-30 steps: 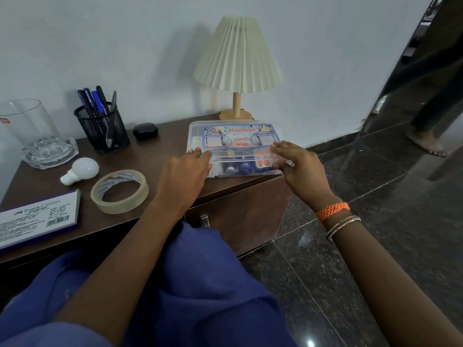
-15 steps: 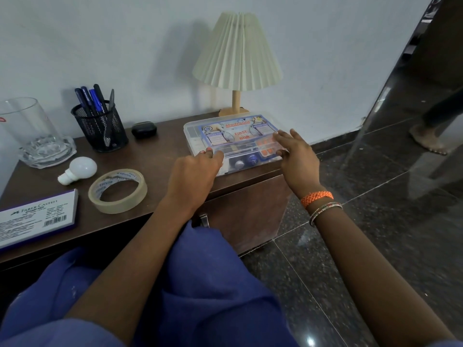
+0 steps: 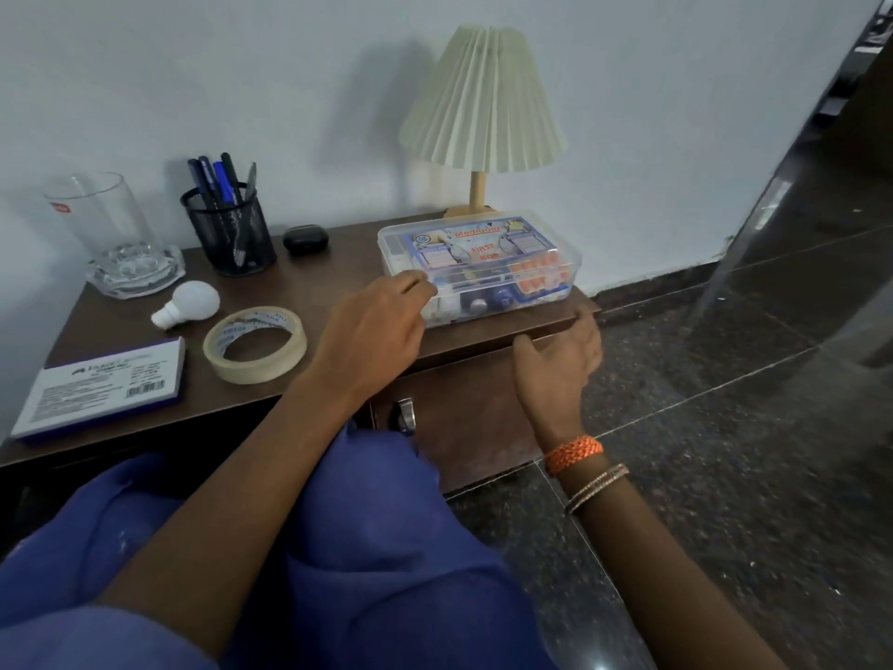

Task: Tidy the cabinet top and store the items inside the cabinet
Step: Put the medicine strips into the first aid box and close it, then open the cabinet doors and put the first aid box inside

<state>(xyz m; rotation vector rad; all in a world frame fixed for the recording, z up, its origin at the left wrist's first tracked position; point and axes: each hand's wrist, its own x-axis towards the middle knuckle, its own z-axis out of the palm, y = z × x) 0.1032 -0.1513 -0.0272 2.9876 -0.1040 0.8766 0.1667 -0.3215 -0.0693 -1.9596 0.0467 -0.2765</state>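
Observation:
A clear plastic first aid box (image 3: 488,263) lies on the right end of the brown cabinet top (image 3: 299,292). My left hand (image 3: 372,336) rests by the box's near left corner, fingertips touching it, holding nothing. My right hand (image 3: 560,365) hangs open below the cabinet's front right edge, palm turned inward, off the box. Left of the box lie a tape roll (image 3: 255,350), a white bulb (image 3: 188,304), a flat white and purple box (image 3: 104,384), a black mesh pen holder (image 3: 229,229), a small black case (image 3: 305,239) and a glass (image 3: 104,220) on an ashtray.
A pleated lamp (image 3: 483,113) stands behind the first aid box against the white wall. The cabinet door with a metal handle (image 3: 406,415) is below the top, shut. Blue cloth over my knees (image 3: 338,548) fills the foreground. Dark polished floor (image 3: 725,476) lies to the right.
My right hand has let go of the first aid box and dropped below the cabinet's front edge. The box now sits further back on the top. My left hand stays at its corner.

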